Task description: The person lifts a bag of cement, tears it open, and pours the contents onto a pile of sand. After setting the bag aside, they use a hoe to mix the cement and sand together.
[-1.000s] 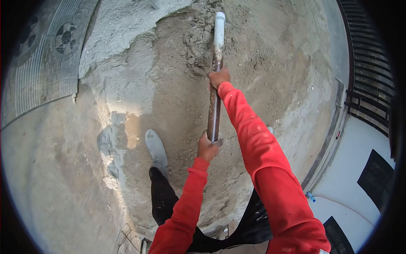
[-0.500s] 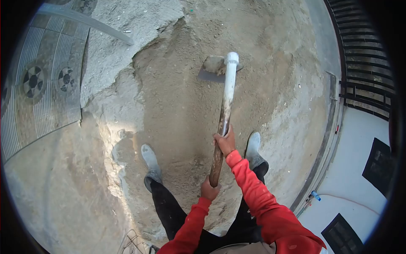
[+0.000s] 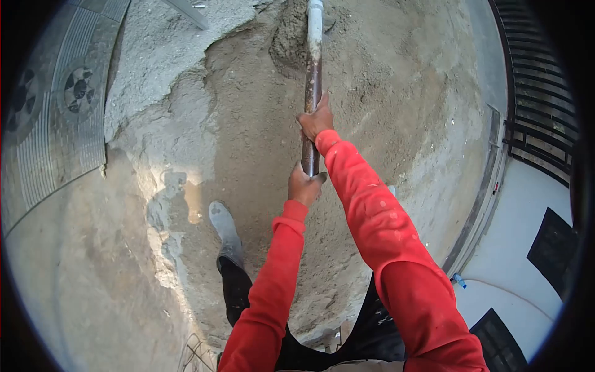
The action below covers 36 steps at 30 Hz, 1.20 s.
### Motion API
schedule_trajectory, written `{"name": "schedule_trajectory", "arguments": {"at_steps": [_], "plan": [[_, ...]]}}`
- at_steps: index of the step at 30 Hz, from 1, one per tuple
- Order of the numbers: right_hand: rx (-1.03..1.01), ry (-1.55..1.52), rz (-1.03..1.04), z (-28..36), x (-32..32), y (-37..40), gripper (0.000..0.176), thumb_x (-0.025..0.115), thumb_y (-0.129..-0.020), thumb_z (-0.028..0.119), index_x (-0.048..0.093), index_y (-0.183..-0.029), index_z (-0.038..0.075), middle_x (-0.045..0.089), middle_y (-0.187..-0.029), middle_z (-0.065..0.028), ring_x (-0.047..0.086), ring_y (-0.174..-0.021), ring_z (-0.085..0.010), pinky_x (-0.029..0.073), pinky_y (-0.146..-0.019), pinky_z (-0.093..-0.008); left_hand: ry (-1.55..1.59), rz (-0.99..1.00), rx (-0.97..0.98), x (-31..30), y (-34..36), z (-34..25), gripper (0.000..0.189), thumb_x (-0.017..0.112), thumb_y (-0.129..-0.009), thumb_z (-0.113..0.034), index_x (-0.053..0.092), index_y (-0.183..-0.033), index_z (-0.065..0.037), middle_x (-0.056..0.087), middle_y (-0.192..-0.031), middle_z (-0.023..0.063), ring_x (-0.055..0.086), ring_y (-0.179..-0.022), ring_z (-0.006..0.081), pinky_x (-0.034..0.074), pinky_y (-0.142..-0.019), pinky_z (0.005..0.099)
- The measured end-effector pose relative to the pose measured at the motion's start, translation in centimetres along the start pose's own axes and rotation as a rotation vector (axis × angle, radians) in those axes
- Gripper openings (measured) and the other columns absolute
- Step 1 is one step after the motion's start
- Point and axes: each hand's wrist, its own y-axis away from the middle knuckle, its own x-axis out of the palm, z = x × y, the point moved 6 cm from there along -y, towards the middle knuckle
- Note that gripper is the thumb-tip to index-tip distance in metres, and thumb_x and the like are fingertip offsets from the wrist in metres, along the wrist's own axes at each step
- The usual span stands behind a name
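Observation:
A long hoe [image 3: 313, 77] points away from me, its handle brown near my hands and whitish toward the head. My right hand [image 3: 317, 118] is wrapped round the middle of the handle. Closer to me, my left hand [image 3: 305, 186] grips the butt end. At the top edge of the view the hoe's head is partly cut off, and its blade is mostly hidden. Beside it lies a dark, damp-looking heap of sandy mortar or soil [image 3: 288, 40]. Loose sandy material [image 3: 260, 136] spreads over the ground beneath the handle.
My left boot [image 3: 226, 232] stands on the sandy ground; the right one is mostly behind my sleeve. Patterned tiles [image 3: 59, 136] lie left, near a broken pale edge [image 3: 155, 99]. A metal bar [image 3: 186, 12] rests there. On the right are a dark grille [image 3: 539, 93] and white wall [image 3: 520, 204].
Both hands have moved forward with the hoe, and its head has gone farther away. The blade, visible before with a lump on it, is now mostly out of sight beside a darker heap.

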Motion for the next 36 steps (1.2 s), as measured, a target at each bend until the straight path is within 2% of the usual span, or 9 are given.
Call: {"name": "schedule_trajectory", "arguments": {"at_steps": [8,10,12,15,20,24,28,30,36], "plan": [[0.475,-0.289,0.344,-16.4,2.8,21.7,0.051,0.067,-0.070,0.004,0.033,-0.109,0.003,0.051,-0.069,-0.0101,0.050,-0.041,-0.0169,0.043,-0.035,-0.0313,-0.039,-0.145,-0.548,-1.5,32.8,14.5,0.020,0.061,-0.065,-0.001,0.046,-0.078,0.001,0.050,-0.053,0.0067,0.050,-0.038,0.0147,0.037,-0.034,0.0281],[0.378,-0.261,0.241,-24.2,2.4,29.4,0.035,0.062,-0.070,0.001,0.044,-0.099,0.003,0.050,-0.065,-0.0075,0.051,-0.042,-0.0165,0.044,-0.037,-0.0319,-0.435,-0.173,-0.306,-2.2,39.9,17.9,0.040,0.065,-0.062,-0.010,0.050,-0.096,0.005,0.055,-0.059,0.0113,0.057,-0.048,0.0218,0.047,-0.048,0.0336],[0.642,-0.498,0.324,-18.8,-3.6,32.1,0.027,0.061,-0.071,0.000,0.046,-0.093,0.004,0.050,-0.062,-0.0070,0.050,-0.041,-0.0167,0.044,-0.038,-0.0324,-0.630,-0.184,-0.227,-0.4,44.6,18.3,0.041,0.068,-0.062,-0.017,0.051,-0.095,0.000,0.059,-0.064,0.0159,0.061,-0.057,0.0295,0.049,-0.057,0.0383],[0.664,-0.717,0.279,-17.5,-8.1,25.9,0.020,0.059,-0.072,0.001,0.045,-0.086,0.003,0.050,-0.060,-0.0067,0.050,-0.041,-0.0160,0.047,-0.039,-0.0322,-0.880,-0.167,-0.343,1.3,37.3,14.8,0.041,0.068,-0.065,-0.021,0.048,-0.096,-0.004,0.061,-0.071,0.0206,0.062,-0.065,0.0351,0.049,-0.058,0.0429],[0.089,-0.828,0.095,-5.3,-11.4,-3.2,0.049,0.061,-0.080,0.010,0.024,-0.111,0.012,0.044,-0.084,-0.0117,0.053,-0.051,-0.0183,0.053,-0.043,-0.0357,-1.236,-0.320,0.336,6.5,2.7,-1.8,0.041,0.065,-0.067,-0.012,0.041,-0.100,-0.002,0.061,-0.070,0.0200,0.060,-0.064,0.0387,0.047,-0.058,0.0479],[-0.190,-0.685,-0.134,-4.9,-7.8,-19.2,0.067,0.060,-0.079,0.017,0.015,-0.130,0.014,0.046,-0.097,-0.0175,0.057,-0.055,-0.0257,0.052,-0.044,-0.0387,-1.339,-0.321,0.463,13.0,-14.3,-12.3,0.039,0.065,-0.066,-0.011,0.043,-0.097,-0.002,0.062,-0.081,0.0218,0.062,-0.077,0.0375,0.049,-0.067,0.0454],[-0.392,-0.159,-0.515,-7.3,-7.8,-17.8,0.065,0.059,-0.078,0.013,0.018,-0.129,0.015,0.047,-0.096,-0.0183,0.057,-0.053,-0.0264,0.051,-0.041,-0.0391,-1.312,-0.272,0.300,11.9,-13.0,-6.7,0.043,0.067,-0.065,-0.011,0.042,-0.098,-0.001,0.062,-0.082,0.0216,0.062,-0.078,0.0377,0.049,-0.068,0.0451],[0.133,-0.752,-0.003,-7.6,-7.7,-11.8,0.063,0.059,-0.076,0.009,0.021,-0.126,0.015,0.048,-0.090,-0.0178,0.057,-0.050,-0.0261,0.051,-0.039,-0.0391,-1.292,-0.206,0.186,9.6,-8.7,-2.8,0.045,0.067,-0.064,-0.011,0.040,-0.099,-0.001,0.062,-0.080,0.0222,0.061,-0.076,0.0382,0.049,-0.067,0.0449],[0.562,-0.753,0.043,-17.6,-3.5,6.4,0.040,0.055,-0.070,-0.004,0.032,-0.099,0.010,0.046,-0.060,-0.0089,0.048,-0.041,-0.0184,0.045,-0.035,-0.0358,-1.294,-0.049,-0.024,2.0,10.8,8.4,0.048,0.065,-0.061,-0.009,0.037,-0.099,0.000,0.060,-0.070,0.0227,0.060,-0.063,0.0399,0.048,-0.057,0.0480]]}}
